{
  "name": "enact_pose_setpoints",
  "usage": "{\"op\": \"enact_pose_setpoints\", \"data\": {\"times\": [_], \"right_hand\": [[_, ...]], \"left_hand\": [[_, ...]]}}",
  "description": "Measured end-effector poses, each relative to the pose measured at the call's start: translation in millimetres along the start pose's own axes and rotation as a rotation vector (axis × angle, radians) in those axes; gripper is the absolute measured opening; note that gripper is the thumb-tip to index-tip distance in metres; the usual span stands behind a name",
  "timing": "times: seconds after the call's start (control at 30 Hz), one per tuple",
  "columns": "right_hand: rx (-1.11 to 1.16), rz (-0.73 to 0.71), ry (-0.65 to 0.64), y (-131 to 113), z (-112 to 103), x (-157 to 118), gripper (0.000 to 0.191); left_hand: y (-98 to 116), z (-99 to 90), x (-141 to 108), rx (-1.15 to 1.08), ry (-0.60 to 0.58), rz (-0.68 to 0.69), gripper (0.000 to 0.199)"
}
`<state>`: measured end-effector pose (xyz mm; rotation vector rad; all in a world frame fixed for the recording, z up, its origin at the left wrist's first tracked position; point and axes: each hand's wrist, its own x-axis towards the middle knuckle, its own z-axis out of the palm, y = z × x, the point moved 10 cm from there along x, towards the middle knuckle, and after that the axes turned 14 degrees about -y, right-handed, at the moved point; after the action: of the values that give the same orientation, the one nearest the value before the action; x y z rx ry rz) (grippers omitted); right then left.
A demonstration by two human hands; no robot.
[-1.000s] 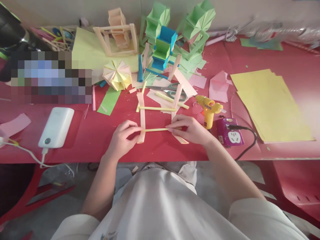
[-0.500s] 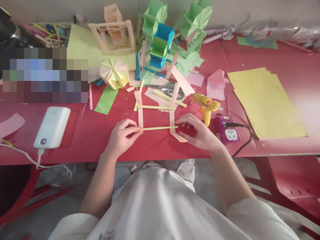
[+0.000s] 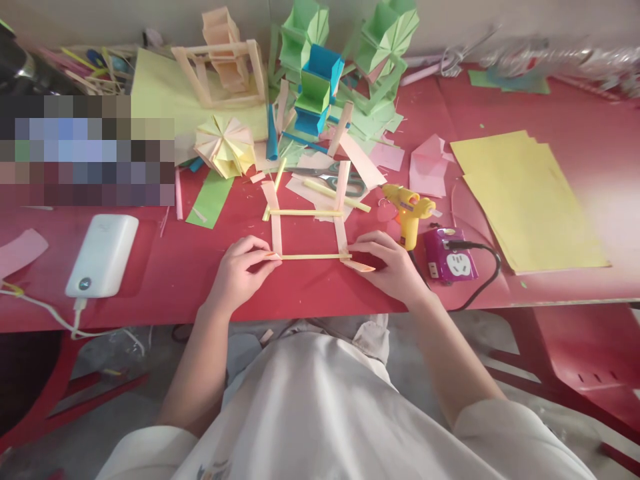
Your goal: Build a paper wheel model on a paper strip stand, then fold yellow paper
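Observation:
A small paper frame lies on the red table, made of a left peach strip [image 3: 277,230], a right peach strip [image 3: 341,230] and two yellow paper sticks across them. The near yellow stick [image 3: 314,257] runs between my hands; the far yellow stick [image 3: 305,213] sits further up. My left hand [image 3: 243,273] pinches the frame's near left corner between thumb and fingers. At the near right corner, my right hand [image 3: 387,267] closes its fingertips around the joint, with a folded peach end [image 3: 359,265] at its thumb. The exact fingertip contact is partly hidden.
To the right are a yellow glue gun [image 3: 409,210], a purple power socket [image 3: 450,255] and yellow paper sheets [image 3: 535,200]. Scissors [image 3: 350,181] lie among scraps beyond the frame. A white power bank [image 3: 103,255] is at left; folded green paper shapes [image 3: 305,40] stand behind.
My right hand has moved left and closed onto the frame's near right corner, where its fingers were apart. The right strip and folded end have shifted slightly. My left hand keeps its pinch.

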<state>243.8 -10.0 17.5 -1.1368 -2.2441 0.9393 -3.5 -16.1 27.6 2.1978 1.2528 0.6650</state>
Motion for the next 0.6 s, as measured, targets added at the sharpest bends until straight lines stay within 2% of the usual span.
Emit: {"op": "enact_pose_setpoints", "data": {"times": [0.17, 0.6], "right_hand": [[-0.017, 0.030, 0.002, 0.5, 0.5, 2.1, 0.013], [-0.113, -0.004, 0.030, -0.5, 0.7, 2.2, 0.016]], "left_hand": [[0.0, -0.1, 0.6, 0.005, -0.013, -0.010, 0.008], [-0.3, -0.9, -0.9, 0.056, -0.021, -0.004, 0.006]]}}
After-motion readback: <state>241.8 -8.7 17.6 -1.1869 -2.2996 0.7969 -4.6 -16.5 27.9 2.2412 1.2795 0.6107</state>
